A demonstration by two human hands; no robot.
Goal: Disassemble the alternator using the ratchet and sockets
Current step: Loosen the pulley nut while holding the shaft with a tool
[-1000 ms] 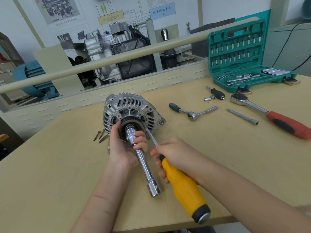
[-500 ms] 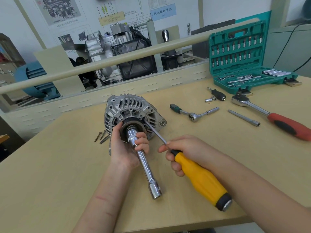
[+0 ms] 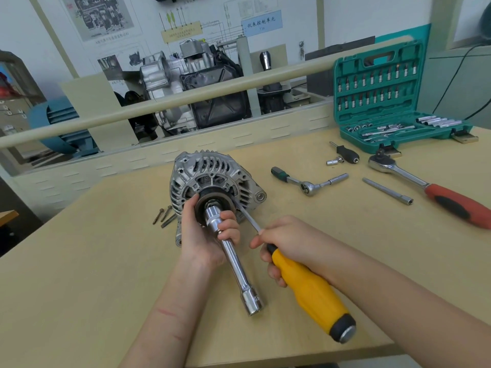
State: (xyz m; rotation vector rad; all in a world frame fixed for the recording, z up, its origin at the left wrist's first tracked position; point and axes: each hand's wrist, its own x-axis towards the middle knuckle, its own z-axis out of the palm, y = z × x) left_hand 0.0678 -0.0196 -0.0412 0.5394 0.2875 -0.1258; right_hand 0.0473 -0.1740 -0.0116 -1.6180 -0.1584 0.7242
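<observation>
Your left hand [image 3: 204, 235] fingers grasp the long socket [image 3: 231, 251] seated on the alternator [image 3: 212, 176] pulley. Your right hand [image 3: 287, 243] fingers grasp a yellow screwdriver [image 3: 310, 293]. Far right of them, an open green case [image 3: 385, 102] holds bits and sockets on the bench [image 3: 79, 261].

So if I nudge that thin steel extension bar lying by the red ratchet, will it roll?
Probably. The extension bar looks round and smooth, lying flat on the bare table, so a sideways nudge would likely roll it. It looks like stiff steel, unlikely to flex, and the polished finish may feel slippery.
</observation>
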